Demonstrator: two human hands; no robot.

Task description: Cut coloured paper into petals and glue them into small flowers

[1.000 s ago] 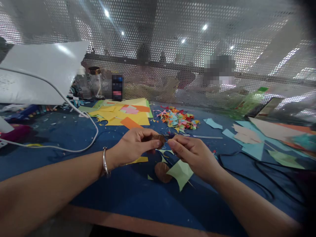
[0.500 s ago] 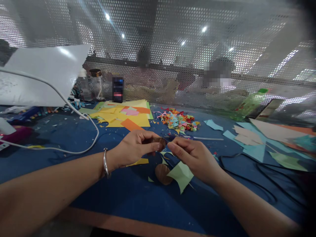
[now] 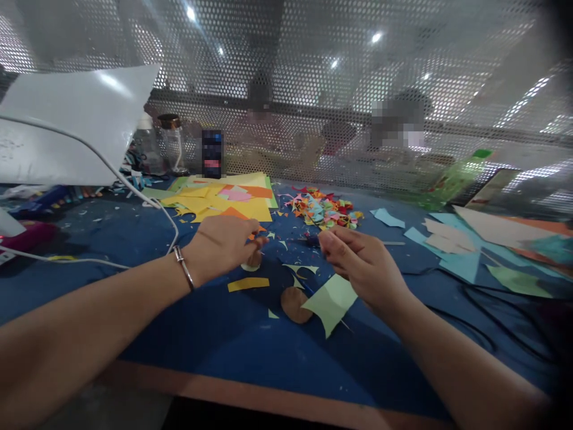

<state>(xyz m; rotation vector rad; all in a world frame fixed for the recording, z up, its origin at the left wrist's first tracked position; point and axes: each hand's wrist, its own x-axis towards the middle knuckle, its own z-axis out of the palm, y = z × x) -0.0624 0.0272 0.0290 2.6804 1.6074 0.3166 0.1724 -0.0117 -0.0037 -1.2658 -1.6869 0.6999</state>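
Observation:
My left hand rests low over the blue table, fingers curled down round a small pale round object. A metal bangle sits on that wrist. My right hand hovers a hand's width to the right with its fingers drawn together in a pinch; what it holds is hidden. Between and below the hands lie a brown oval piece, a light green paper cut-out and a yellow strip.
Yellow and orange sheets and a heap of colourful scraps lie behind the hands. A white cable crosses at left, a black cable at right. Blue and peach paper lies right. A perforated screen stands behind; people sit beyond it.
The hands, which were together pinching a small brown piece, have parted. My left hand moved left and down to the table; my right hand shifted slightly right.

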